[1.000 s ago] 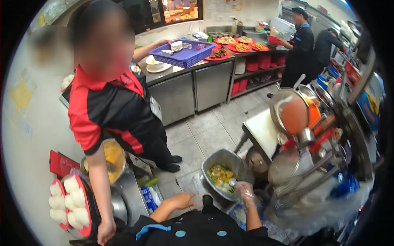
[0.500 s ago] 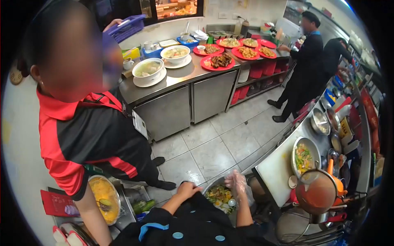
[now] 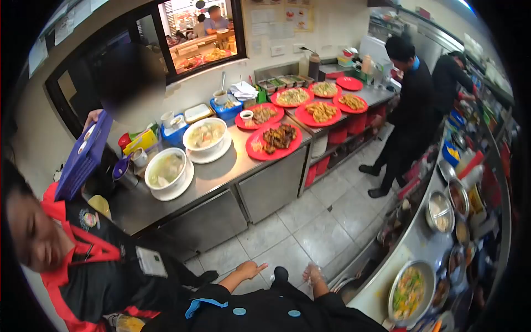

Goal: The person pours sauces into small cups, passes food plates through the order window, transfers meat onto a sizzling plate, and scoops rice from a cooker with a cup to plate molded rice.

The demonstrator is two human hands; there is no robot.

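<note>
My left hand [image 3: 250, 269] is bare and held low in front of my dark jacket, with a finger stretched out to the right. Nothing shows in it. My right hand [image 3: 313, 274], in a clear plastic glove, hangs over the tiled floor with its fingers loosely apart and no object visible in it. Both hands are apart from each other and touch nothing that I can see. Nearest to the right hand is the worktop on the right, bearing a metal bowl [image 3: 394, 293] of chopped vegetables.
A steel counter [image 3: 221, 171] holds two soup bowls and red plates of food [image 3: 274, 155]. Close on my left, a person in red and black [image 3: 105, 271] holds a purple basket [image 3: 83, 155]. Two people in dark clothes stand at the far right. The tiled floor [image 3: 282, 238] lies ahead.
My view has tilted up, and the bowl of vegetables and egg under my right hand is out of sight. The person on the left sits lower in view, and the purple basket has shifted left and down.
</note>
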